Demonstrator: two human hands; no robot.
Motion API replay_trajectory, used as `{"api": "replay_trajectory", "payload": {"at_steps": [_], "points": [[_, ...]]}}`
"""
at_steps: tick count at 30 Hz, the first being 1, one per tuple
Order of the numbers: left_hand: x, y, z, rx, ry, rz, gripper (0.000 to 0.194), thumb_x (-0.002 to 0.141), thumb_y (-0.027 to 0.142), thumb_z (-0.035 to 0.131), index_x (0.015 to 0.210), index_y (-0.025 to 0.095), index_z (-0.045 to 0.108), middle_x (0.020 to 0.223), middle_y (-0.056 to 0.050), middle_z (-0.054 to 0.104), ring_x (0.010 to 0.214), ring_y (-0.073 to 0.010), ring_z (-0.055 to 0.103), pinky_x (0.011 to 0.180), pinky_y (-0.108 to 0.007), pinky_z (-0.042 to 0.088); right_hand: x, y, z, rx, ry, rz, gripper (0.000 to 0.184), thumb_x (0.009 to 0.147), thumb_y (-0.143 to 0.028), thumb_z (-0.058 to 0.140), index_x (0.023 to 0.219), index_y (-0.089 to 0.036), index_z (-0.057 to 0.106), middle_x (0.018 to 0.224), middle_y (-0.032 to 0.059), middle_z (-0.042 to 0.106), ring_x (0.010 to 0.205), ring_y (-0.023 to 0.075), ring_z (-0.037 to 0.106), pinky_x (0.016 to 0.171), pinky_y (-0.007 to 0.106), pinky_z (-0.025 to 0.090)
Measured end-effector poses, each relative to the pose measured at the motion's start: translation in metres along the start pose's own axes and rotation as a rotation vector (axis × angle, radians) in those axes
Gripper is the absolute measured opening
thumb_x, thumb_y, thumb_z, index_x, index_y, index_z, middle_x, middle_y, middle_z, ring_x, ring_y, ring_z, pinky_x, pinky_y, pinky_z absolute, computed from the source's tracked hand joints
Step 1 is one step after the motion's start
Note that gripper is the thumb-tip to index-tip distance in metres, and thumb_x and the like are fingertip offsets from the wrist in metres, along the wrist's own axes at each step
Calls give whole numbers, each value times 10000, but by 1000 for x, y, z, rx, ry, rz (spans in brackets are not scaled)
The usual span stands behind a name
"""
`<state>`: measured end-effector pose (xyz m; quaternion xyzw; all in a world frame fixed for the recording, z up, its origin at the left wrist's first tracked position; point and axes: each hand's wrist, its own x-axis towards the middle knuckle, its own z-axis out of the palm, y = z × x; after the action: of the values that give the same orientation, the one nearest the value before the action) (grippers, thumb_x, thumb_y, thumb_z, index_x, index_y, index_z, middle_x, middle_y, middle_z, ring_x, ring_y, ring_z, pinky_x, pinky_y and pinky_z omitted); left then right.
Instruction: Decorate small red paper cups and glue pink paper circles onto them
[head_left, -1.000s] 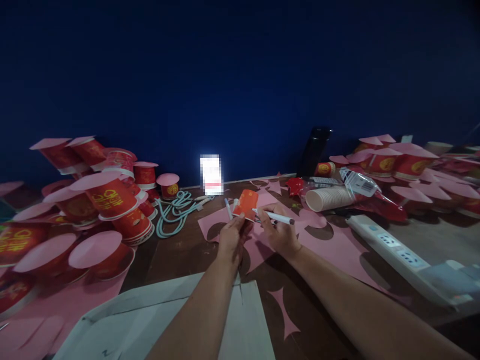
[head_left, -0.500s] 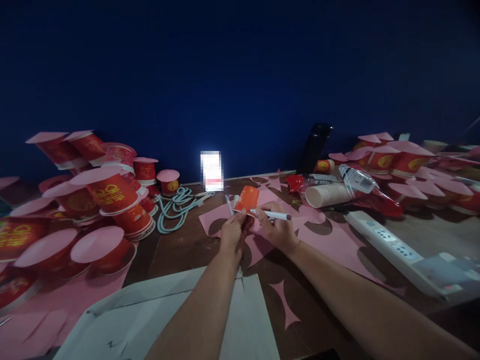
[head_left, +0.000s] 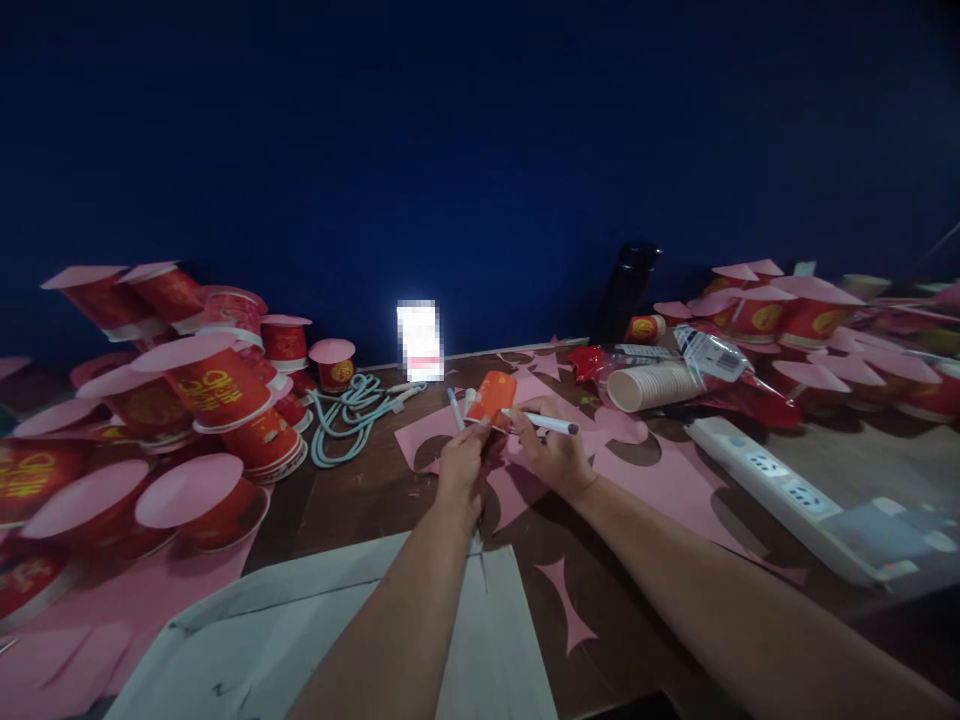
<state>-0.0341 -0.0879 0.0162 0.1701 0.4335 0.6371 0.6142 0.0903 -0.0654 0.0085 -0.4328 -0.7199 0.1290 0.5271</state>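
In the middle of the head view, my left hand [head_left: 463,465] is closed around the lower end of an orange-red paper cup [head_left: 493,393]. The cup lies tilted, with its printed side facing up. My right hand [head_left: 556,455] pinches a white marker pen [head_left: 551,423] with a dark end. The pen's tip meets the right side of the cup. Beneath both hands lies pink paper [head_left: 517,490] with round holes cut out of it. Another pen [head_left: 456,408] rests on the table just left of the cup.
Red cups topped with pink paper discs [head_left: 217,385] crowd the left; more cups [head_left: 765,312] stand at right. A lit phone [head_left: 420,340] leans on the wall beside a coiled cable [head_left: 352,425]. Right of my hands are bagged white cups [head_left: 652,388] and a power strip [head_left: 750,485].
The marker's tip has shifted slightly up along the cup's side. Both hands keep their grips. The whole view has drifted a little.
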Motion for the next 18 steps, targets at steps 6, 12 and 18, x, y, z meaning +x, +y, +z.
{"api": "replay_trajectory", "payload": {"at_steps": [6, 12, 18], "points": [[1, 0, 0, -42, -13, 6, 127, 685, 206, 748, 765, 120, 699, 729, -43, 689, 605, -92, 631, 552, -170, 497, 0, -4, -2, 55, 4, 0, 176, 905, -366, 522, 906, -206, 594, 790, 45, 655, 689, 168, 623, 668, 314, 521], [4, -1, 1, -70, -36, 31, 121, 704, 210, 744, 728, 111, 680, 747, -53, 689, 628, -94, 634, 652, -202, 529, 5, -4, -5, 64, 54, -28, 189, 897, -344, 535, 1001, -212, 621, 778, 45, 636, 673, 179, 595, 638, 327, 518], [3, -1, 0, -52, 2, 8, 112, 719, 222, 726, 729, 123, 675, 684, -35, 675, 566, -84, 613, 567, -176, 502, 3, 5, -1, 98, 50, -1, 228, 902, -386, 531, 1045, -231, 618, 795, 48, 633, 589, 165, 557, 559, 319, 499]]}}
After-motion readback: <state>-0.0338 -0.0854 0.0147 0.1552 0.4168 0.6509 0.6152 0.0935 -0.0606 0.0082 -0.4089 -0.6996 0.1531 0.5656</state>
